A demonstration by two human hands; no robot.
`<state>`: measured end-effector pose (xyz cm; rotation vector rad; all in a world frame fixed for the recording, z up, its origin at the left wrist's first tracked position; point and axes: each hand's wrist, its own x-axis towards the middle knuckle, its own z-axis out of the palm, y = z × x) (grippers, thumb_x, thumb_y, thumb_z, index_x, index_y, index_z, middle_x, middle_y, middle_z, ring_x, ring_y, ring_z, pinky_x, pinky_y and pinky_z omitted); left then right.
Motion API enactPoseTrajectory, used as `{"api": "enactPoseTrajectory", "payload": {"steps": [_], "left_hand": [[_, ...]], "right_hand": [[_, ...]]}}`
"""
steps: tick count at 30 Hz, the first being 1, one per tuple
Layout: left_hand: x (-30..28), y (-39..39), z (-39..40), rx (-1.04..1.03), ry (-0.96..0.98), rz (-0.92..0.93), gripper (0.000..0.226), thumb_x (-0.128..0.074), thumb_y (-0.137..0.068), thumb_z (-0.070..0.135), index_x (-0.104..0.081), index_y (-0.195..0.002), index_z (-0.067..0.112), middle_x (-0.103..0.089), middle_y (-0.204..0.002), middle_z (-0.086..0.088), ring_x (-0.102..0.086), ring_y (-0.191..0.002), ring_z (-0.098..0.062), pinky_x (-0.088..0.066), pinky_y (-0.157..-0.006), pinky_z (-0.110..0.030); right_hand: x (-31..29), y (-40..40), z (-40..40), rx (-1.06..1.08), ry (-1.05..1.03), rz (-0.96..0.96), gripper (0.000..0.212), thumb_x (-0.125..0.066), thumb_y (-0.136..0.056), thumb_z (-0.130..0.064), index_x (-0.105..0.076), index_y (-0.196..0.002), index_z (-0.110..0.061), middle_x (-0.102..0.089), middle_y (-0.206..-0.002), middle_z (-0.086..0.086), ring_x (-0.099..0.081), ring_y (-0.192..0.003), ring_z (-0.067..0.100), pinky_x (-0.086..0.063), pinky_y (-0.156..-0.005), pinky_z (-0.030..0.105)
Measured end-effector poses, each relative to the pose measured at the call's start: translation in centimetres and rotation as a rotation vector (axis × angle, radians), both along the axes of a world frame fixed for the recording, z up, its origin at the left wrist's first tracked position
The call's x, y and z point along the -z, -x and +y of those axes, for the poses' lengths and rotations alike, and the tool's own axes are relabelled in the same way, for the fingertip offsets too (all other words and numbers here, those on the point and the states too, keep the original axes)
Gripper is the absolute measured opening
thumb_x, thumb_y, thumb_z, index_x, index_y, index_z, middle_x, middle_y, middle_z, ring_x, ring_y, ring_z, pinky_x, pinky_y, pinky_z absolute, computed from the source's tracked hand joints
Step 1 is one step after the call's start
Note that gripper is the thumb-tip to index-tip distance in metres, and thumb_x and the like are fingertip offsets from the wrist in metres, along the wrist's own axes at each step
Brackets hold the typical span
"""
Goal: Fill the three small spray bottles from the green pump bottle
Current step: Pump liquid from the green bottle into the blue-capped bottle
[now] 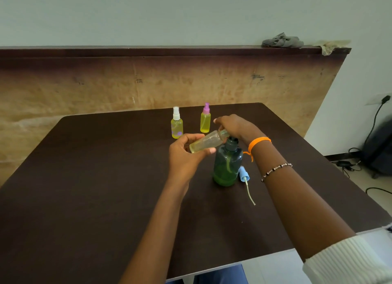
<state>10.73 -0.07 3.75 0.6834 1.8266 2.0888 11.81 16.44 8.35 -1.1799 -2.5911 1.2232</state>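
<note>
The green pump bottle [228,166] stands mid-table, holding green liquid in its lower part. My left hand [186,154] grips an uncapped small spray bottle [206,143], tilted with its mouth toward the pump's nozzle. My right hand [235,126] rests on top of the pump head, fingers curved over it. A little yellowish liquid lies in the tilted bottle. Two small bottles filled with yellow liquid stand upright behind: one with a white sprayer [176,123], one with a pink sprayer [205,119]. A blue sprayer cap [244,174] with its dip tube lies right of the pump bottle.
The dark brown table [95,177] ends at a wooden panel [127,86] behind. Grey and tan cloths [282,41] sit on the panel's ledge. Cables and a dark bag [379,148] lie on the floor at the right.
</note>
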Motion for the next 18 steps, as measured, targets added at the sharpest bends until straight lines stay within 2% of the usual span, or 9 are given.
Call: {"api": "enactPoseTrajectory", "payload": {"steps": [3,4,7,9,14,18], "left_hand": [[0.0,0.0,0.0,-0.004,0.0,-0.003,0.035,-0.082,-0.065,0.001,-0.066,-0.088,0.021,-0.07,-0.089,0.004,-0.064,-0.08,-0.004,-0.053,-0.072,-0.018],[-0.1,0.0,-0.1,-0.008,0.002,-0.002,0.035,-0.082,-0.064,0.001,-0.066,-0.088,0.022,-0.07,-0.09,0.003,-0.064,-0.08,-0.004,-0.054,-0.072,-0.019],[-0.4,0.0,-0.2,-0.019,0.009,0.014,0.035,-0.083,-0.064,0.003,-0.066,-0.086,0.025,-0.07,-0.094,-0.001,-0.065,-0.083,-0.007,-0.052,-0.073,-0.021],[-0.4,0.1,-0.3,-0.019,0.013,0.024,0.035,-0.083,-0.064,0.004,-0.066,-0.086,0.025,-0.07,-0.095,-0.001,-0.065,-0.085,-0.009,-0.052,-0.073,-0.02],[-0.2,-0.1,-0.1,-0.009,0.007,0.004,0.036,-0.082,-0.064,0.001,-0.066,-0.089,0.02,-0.07,-0.088,0.003,-0.064,-0.073,0.003,-0.051,-0.066,-0.013],[-0.2,-0.2,0.0,-0.011,0.015,0.004,0.036,-0.083,-0.063,0.002,-0.065,-0.087,0.023,-0.07,-0.09,0.002,-0.064,-0.079,-0.003,-0.051,-0.069,-0.017]], "right_hand": [[0.1,-0.1,0.0,0.006,-0.022,-0.002,0.049,-0.041,-0.09,-0.039,-0.055,-0.122,-0.005,-0.059,-0.111,0.013,-0.059,-0.092,0.031,-0.048,-0.081,0.036],[-0.1,-0.2,0.0,-0.003,-0.032,-0.012,0.048,-0.042,-0.091,-0.04,-0.056,-0.12,-0.004,-0.06,-0.107,0.014,-0.059,-0.09,0.031,-0.049,-0.079,0.036],[-1.2,-0.2,-0.3,-0.071,-0.059,-0.099,0.043,-0.04,-0.093,-0.042,-0.056,-0.107,-0.004,-0.058,-0.089,0.014,-0.051,-0.064,0.023,-0.04,-0.057,0.03],[-1.6,-0.1,-0.3,-0.104,-0.07,-0.14,0.042,-0.039,-0.095,-0.044,-0.056,-0.108,-0.008,-0.056,-0.09,0.014,-0.048,-0.061,0.021,-0.036,-0.053,0.029],[-0.1,-0.1,0.1,-0.014,0.014,0.005,0.043,-0.044,-0.091,-0.039,-0.059,-0.109,-0.004,-0.061,-0.096,0.014,-0.053,-0.067,0.021,-0.041,-0.06,0.031],[0.0,-0.3,-0.1,0.021,0.013,0.026,0.049,-0.046,-0.088,-0.042,-0.06,-0.113,-0.003,-0.062,-0.102,0.016,-0.056,-0.08,0.028,-0.043,-0.072,0.033]]}}
